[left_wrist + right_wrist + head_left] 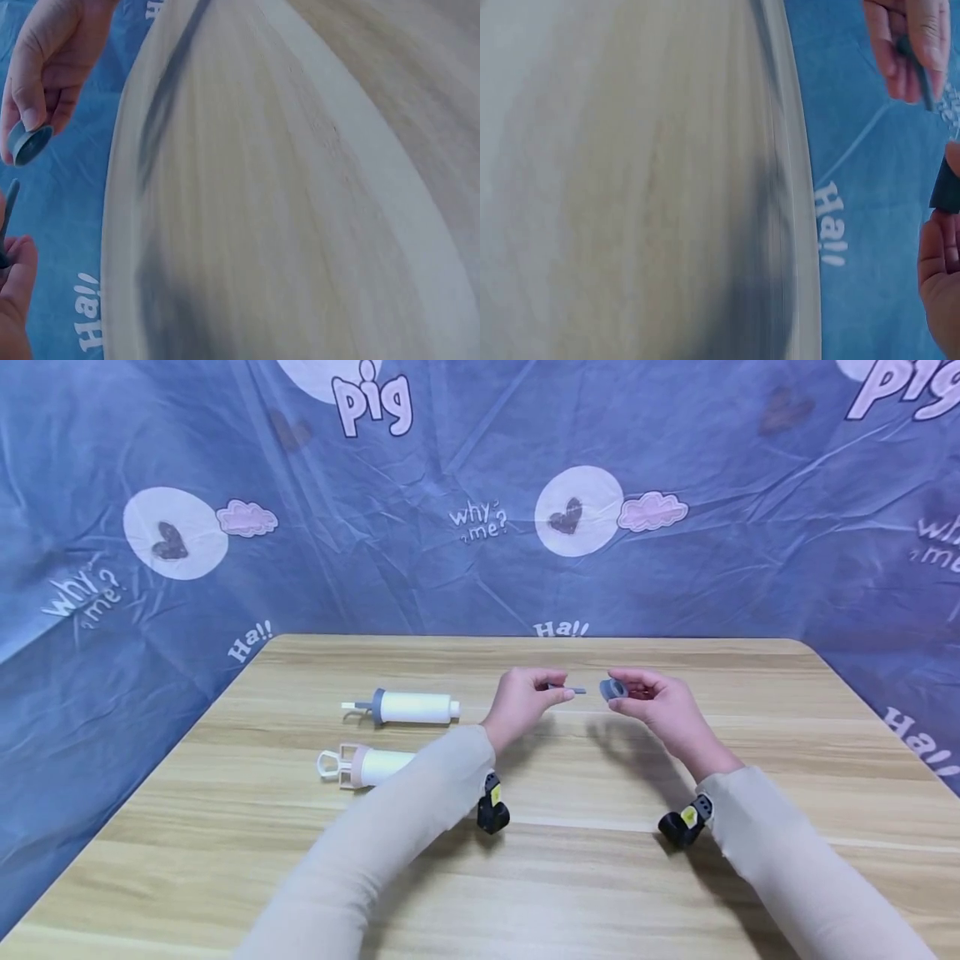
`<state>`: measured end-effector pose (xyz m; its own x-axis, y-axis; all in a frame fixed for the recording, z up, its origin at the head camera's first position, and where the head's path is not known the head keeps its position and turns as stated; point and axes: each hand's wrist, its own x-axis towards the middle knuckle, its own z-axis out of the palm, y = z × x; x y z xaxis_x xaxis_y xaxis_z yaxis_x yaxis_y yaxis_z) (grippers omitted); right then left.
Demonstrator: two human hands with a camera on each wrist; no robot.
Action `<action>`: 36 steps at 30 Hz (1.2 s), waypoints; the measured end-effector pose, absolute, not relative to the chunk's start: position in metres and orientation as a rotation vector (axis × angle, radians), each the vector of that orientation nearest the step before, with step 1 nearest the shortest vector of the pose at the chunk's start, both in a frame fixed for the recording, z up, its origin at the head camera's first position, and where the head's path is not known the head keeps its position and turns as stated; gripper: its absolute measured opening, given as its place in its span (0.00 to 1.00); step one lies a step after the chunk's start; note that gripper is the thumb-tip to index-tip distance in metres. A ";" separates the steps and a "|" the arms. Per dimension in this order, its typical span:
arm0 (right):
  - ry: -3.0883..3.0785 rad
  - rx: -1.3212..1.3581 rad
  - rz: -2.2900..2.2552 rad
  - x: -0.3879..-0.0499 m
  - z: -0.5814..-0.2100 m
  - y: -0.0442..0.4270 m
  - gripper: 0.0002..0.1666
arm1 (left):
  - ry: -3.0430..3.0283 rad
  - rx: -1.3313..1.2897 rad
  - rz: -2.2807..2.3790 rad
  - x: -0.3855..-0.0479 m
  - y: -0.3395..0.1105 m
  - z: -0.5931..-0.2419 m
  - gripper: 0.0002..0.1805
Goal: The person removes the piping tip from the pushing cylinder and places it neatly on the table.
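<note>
Above the table's far half, my left hand (521,703) pinches a thin dark grey rod-like piece (579,691), its tip pointing right. Facing it, my right hand (663,708) grips a round grey cap-like part (611,690) between thumb and fingers. A small gap separates the two pieces. In the left wrist view the cap-like part (30,146) shows a hollow, cup-shaped side. The rod's thicker end (906,46) is partly covered by left fingers in the right wrist view.
A white cylinder with a dark grey collar (415,707) lies left of my left hand. Nearer, another white cylinder (382,767) with a pinkish collar and ring handle lies partly behind my left sleeve. The wooden table (570,893) ends before a blue printed cloth (420,560).
</note>
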<state>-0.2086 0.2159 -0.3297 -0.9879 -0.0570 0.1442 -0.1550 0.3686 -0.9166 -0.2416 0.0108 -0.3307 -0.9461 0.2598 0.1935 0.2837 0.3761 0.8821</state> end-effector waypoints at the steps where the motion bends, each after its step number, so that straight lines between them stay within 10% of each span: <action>1: -2.523 0.187 1.704 -0.210 -0.330 0.218 0.30 | -2.597 -0.499 -1.669 -0.243 0.013 -0.332 0.16; 36: -2.937 0.022 1.524 -0.232 -0.358 0.253 0.34 | -2.758 -0.488 -1.277 -0.252 0.053 -0.377 0.17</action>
<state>-0.2322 0.2531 -0.3583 -0.9859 -0.0886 -0.1419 0.0650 0.5786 -0.8130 -0.2516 0.0532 -0.3770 -0.9478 0.2572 0.1883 0.3100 0.6062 0.7324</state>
